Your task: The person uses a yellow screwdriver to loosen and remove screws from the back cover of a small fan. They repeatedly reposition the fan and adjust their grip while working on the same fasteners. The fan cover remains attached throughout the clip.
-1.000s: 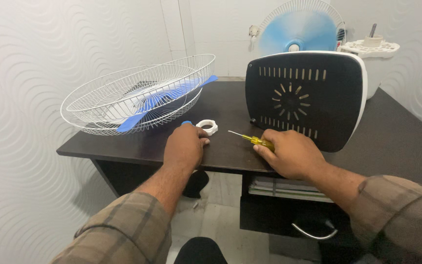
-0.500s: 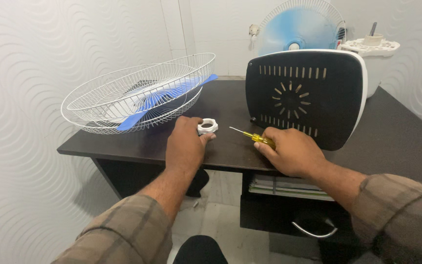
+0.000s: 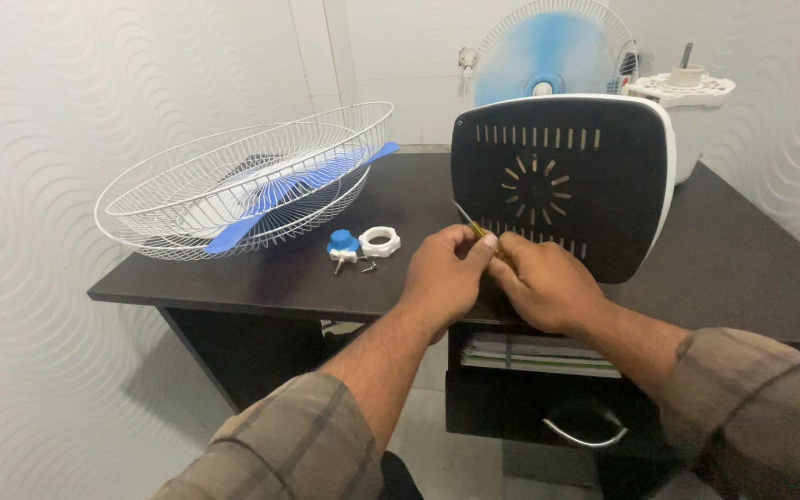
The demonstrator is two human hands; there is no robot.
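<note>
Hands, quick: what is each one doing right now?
Left hand: closed, fingertips pinching the yellow screwdriver near its shaft.
Right hand: closed around the screwdriver's handle, which it mostly hides.

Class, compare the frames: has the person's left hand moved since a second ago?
Yes. The left hand has gone right, away from the white ring on the desk, to meet the right hand at the screwdriver.
</note>
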